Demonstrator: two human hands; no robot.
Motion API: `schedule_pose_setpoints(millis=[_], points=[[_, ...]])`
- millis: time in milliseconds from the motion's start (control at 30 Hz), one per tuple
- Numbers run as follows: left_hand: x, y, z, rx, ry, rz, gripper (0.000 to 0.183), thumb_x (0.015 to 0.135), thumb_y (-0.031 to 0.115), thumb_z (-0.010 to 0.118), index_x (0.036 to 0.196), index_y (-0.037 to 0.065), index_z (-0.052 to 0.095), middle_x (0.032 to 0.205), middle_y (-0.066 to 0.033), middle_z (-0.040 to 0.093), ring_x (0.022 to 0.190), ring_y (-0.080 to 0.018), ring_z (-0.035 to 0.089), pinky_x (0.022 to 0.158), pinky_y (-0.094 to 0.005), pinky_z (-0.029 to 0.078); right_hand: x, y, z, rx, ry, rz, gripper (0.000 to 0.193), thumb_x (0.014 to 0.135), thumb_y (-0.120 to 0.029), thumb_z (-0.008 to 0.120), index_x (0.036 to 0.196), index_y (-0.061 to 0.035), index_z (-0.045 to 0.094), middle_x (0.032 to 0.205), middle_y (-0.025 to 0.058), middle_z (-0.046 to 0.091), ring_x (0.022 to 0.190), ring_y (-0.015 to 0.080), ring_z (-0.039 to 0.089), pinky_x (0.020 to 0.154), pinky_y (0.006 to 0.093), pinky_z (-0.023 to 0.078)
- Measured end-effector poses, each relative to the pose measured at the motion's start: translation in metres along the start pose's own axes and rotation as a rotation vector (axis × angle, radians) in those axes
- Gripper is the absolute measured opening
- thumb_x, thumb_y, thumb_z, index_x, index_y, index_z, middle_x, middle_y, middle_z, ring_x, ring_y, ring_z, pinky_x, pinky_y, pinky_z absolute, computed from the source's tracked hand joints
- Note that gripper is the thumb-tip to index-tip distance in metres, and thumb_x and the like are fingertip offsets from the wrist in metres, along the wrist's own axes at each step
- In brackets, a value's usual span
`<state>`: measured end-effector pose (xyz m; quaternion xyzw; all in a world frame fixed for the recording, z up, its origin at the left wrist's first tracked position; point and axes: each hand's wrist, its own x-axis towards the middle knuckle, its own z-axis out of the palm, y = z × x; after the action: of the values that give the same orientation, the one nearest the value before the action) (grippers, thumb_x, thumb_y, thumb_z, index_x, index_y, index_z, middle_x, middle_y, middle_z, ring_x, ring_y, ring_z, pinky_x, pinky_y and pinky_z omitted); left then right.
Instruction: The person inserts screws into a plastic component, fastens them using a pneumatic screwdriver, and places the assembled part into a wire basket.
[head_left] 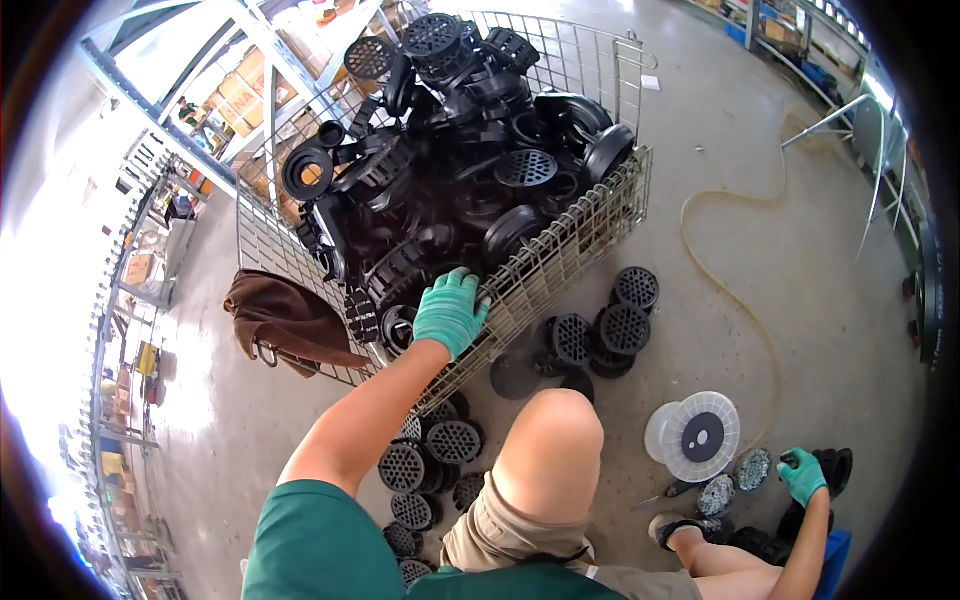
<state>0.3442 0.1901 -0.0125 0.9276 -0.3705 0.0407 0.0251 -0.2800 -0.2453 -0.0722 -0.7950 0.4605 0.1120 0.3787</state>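
The left hand (450,312) rests open on the wire basket (560,255) rim; the right hand (803,476) holds a black reel (835,470), stiff, light plastic, best held by its rim

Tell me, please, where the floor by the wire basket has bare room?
Bare concrete lies right of the wire basket, out to the hose. Crowded: under the basket's front edge, black grid discs cluster; more surround the white spool.

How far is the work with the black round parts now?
Done: black grid discs lie on the floor beside the wire basket. In hand: left hand reaches into the basket; right hand touches a black part. Left: the basket is piled full.
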Motion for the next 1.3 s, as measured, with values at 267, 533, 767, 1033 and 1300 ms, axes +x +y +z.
schedule_pose_setpoints(millis=[267,533,767,1033,1300], points=[[0.002,0.002,-0.003,0.027,-0.005,-0.011,0.048,0.097,0.032,0.062,0.132,0.0,0.058,0.142,-0.017,0.053,0.127,-0.0344,0.054,0.106,-0.0441,0.045,-0.002,-0.008,-0.006,0.017,-0.021,0.053,0.031,0.089,-0.011,0.07,0.114,0.0054,0.063,0.099,0.0156,0.073,0.079,0.0221,0.07,0.074,0.0356,0.056],[-0.001,-0.001,0.001,0.046,0.008,-0.018,0.048,0.095,0.032,0.064,0.131,0.0,0.058,0.141,-0.017,0.054,0.126,-0.0338,0.054,0.106,-0.044,0.046,0.006,-0.006,-0.002,0.003,-0.03,0.03,0.031,0.089,-0.012,0.071,0.114,0.0052,0.064,0.101,0.0158,0.073,0.08,0.0221,0.071,0.074,0.035,0.056],[-0.002,0.002,0.002,0.035,0.026,-0.018,0.049,0.092,0.032,0.065,0.13,0.001,0.059,0.139,-0.0152,0.055,0.125,-0.0327,0.055,0.103,-0.0445,0.047,0.015,0.016,0.003,0.018,-0.016,0.006,0.028,0.089,-0.008,0.071,0.112,0.0042,0.064,0.093,0.0128,0.072,0.075,0.0197,0.068,0.07,0.0345,0.055],[-0.002,0.002,-0.006,0.022,-0.022,-0.031,0.051,0.095,0.037,0.064,0.131,0.001,0.059,0.143,-0.0154,0.052,0.128,-0.0319,0.054,0.104,-0.0438,0.046,0.011,0.018,0.007,0.121,-0.038,0.072,0.025,0.085,-0.005,0.072,0.108,0.0029,0.065,0.09,0.0115,0.071,0.071,0.0191,0.068,0.065,0.0332,0.054],[0.067,-0.069,-0.02,-0.724,0.595,-0.338,0.031,0.098,0.027,0.067,0.115,0.002,0.064,0.104,-0.0196,0.072,0.094,-0.0299,0.07,0.086,-0.0386,0.056,0.019,0.037,0.011,0.142,0.009,0.079,0.023,0.085,-0.003,0.07,0.107,0.0033,0.065,0.088,0.0119,0.071,0.068,0.0181,0.065,0.064,0.0329,0.054]])
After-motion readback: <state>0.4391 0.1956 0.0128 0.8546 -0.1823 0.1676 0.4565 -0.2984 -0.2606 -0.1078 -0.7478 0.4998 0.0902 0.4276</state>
